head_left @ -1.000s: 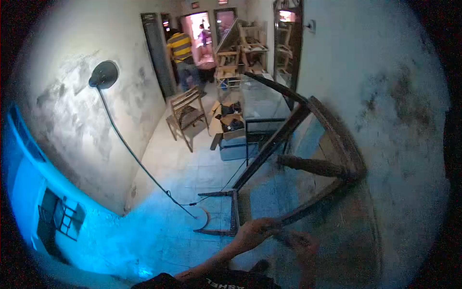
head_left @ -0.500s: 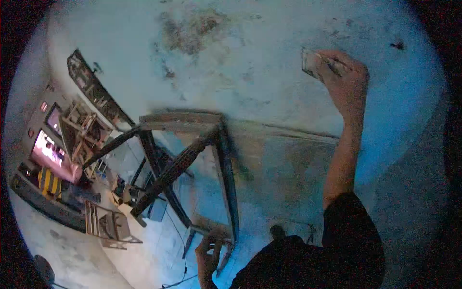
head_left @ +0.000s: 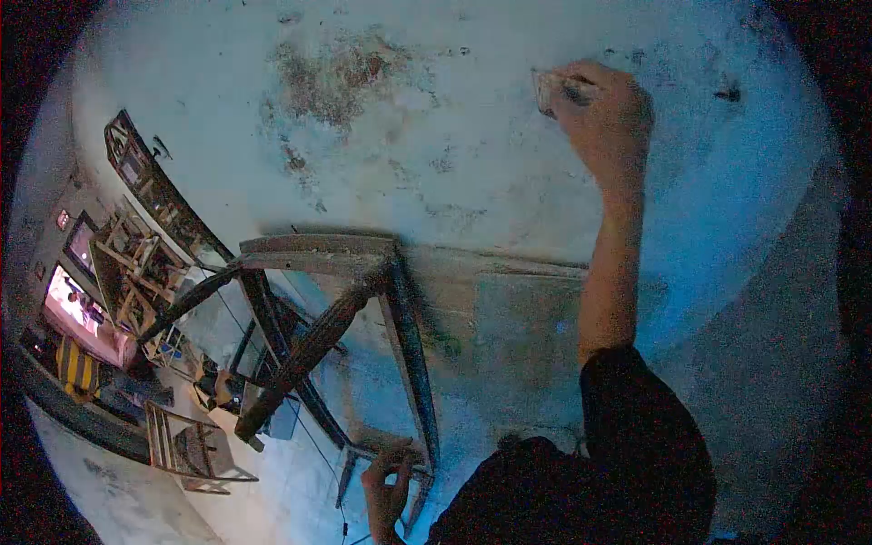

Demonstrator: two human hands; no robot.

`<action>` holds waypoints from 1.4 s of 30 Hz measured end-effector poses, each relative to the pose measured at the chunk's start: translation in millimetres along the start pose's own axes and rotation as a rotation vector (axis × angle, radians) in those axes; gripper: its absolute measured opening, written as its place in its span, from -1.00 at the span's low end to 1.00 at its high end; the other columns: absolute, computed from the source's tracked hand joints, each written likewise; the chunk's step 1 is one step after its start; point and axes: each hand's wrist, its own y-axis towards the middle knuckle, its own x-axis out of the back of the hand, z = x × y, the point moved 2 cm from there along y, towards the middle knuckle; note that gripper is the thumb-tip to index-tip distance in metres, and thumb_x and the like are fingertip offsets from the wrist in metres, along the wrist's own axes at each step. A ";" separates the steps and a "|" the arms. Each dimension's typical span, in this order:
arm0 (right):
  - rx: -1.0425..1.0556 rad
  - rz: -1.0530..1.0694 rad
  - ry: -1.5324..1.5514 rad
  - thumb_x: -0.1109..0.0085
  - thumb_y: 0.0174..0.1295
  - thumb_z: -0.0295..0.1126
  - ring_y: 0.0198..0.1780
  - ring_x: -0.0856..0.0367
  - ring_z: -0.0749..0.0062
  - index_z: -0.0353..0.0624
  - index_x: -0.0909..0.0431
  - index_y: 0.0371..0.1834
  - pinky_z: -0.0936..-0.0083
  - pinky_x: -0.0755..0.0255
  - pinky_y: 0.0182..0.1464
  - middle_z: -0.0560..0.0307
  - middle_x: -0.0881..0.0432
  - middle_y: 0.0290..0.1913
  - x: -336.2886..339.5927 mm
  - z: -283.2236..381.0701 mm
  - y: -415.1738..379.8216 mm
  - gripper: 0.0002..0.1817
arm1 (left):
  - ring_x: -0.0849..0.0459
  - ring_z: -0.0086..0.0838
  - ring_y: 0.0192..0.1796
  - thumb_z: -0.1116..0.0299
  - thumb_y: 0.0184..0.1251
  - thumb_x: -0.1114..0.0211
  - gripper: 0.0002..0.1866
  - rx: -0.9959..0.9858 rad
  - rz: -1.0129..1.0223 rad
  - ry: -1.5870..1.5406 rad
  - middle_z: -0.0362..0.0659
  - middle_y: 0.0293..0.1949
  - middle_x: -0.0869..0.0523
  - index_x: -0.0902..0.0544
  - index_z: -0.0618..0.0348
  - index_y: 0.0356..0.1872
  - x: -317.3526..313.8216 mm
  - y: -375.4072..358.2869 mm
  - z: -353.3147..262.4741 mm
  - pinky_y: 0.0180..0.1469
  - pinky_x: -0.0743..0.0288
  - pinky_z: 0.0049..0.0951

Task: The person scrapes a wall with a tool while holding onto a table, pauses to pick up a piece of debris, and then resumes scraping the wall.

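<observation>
My right hand (head_left: 607, 113) is raised at the upper right, in front of the stained pale wall. Its fingers are closed on a small flat rectangular piece (head_left: 545, 91), pale with darker edges; what it is exactly I cannot make out. Low in the view, my left hand (head_left: 389, 477) has its thumb and fingers curled at the lower rail of a dark wooden frame (head_left: 318, 258). This frame has several slanting legs and bars and stands close to the wall.
A long dark framed panel (head_left: 163, 186) lies along the wall at left. Behind are stacked wooden pieces (head_left: 136, 263), a bright opening (head_left: 77, 300), a yellow-and-black striped item (head_left: 77, 368) and a small wooden rack (head_left: 195, 450). A thin cable (head_left: 343, 527) runs over the floor.
My right hand has moved left and upward across the wall with the flat piece. My left hand stays at the rail. The whole view has shifted slightly.
</observation>
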 end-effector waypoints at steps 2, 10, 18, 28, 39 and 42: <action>0.018 0.021 -0.005 -0.18 -0.15 -0.35 -0.51 -0.57 0.29 -0.15 -0.58 -0.52 0.45 -0.44 -0.39 0.10 -0.59 -0.54 -7.1 -1.5 -6.9 -0.86 | -0.65 -0.43 -0.32 0.53 0.08 -0.15 -0.77 -0.059 0.000 -0.018 -0.08 -0.27 -0.64 -0.57 0.22 -0.19 0.1 -0.4 12.0 -0.34 -0.52 -0.49; -0.018 -0.088 -0.143 -0.12 -0.14 -0.34 -0.47 -0.55 0.17 -0.05 -0.56 -0.54 0.35 -0.44 -0.39 0.07 -0.58 -0.50 -12.6 7.0 -10.9 -0.90 | -0.64 -0.45 -0.33 0.50 0.10 -0.13 -0.79 -0.026 -0.016 -0.016 -0.11 -0.28 -0.65 -0.58 0.17 -0.20 0.0 2.0 -5.5 -0.33 -0.51 -0.50; -0.134 -0.024 0.041 -0.21 -0.12 -0.33 -0.41 -0.58 0.27 -0.18 -0.57 -0.44 0.46 -0.43 -0.32 0.04 -0.60 -0.46 -14.1 -1.1 -18.2 -0.80 | -0.64 -0.42 -0.32 0.51 0.12 -0.10 -0.81 -0.178 0.061 0.079 -0.09 -0.32 -0.65 -0.60 0.16 -0.24 -3.4 12.6 -8.2 -0.31 -0.49 -0.48; -0.068 -0.071 0.057 -0.16 -0.14 -0.32 -0.46 -0.57 0.23 -0.04 -0.57 -0.52 0.38 -0.44 -0.38 0.11 -0.59 -0.48 -5.9 11.3 -18.9 -0.89 | -0.64 -0.38 -0.26 0.49 0.08 -0.17 -0.85 -0.075 0.083 0.007 -0.07 -0.34 -0.65 -0.61 0.19 -0.31 -10.6 4.9 -5.0 -0.23 -0.46 -0.44; -0.167 -0.135 0.121 -0.14 -0.16 -0.32 -0.48 -0.54 0.15 -0.08 -0.55 -0.57 0.33 -0.43 -0.39 0.06 -0.56 -0.53 -4.6 19.0 -14.8 -0.89 | -0.64 -0.35 -0.24 0.47 0.07 -0.20 -0.85 -0.100 0.046 0.042 -0.05 -0.31 -0.65 -0.62 0.20 -0.30 -12.8 1.9 8.1 -0.20 -0.46 -0.42; -0.089 -0.021 -0.085 -0.14 -0.15 -0.34 -0.49 -0.57 0.24 -0.07 -0.55 -0.52 0.40 -0.45 -0.40 0.09 -0.59 -0.46 -42.4 9.8 -13.4 -0.89 | -0.64 -0.34 -0.24 0.46 0.07 -0.20 -0.82 -0.115 0.064 0.039 -0.04 -0.29 -0.65 -0.61 0.20 -0.26 -12.2 3.6 5.6 -0.21 -0.47 -0.42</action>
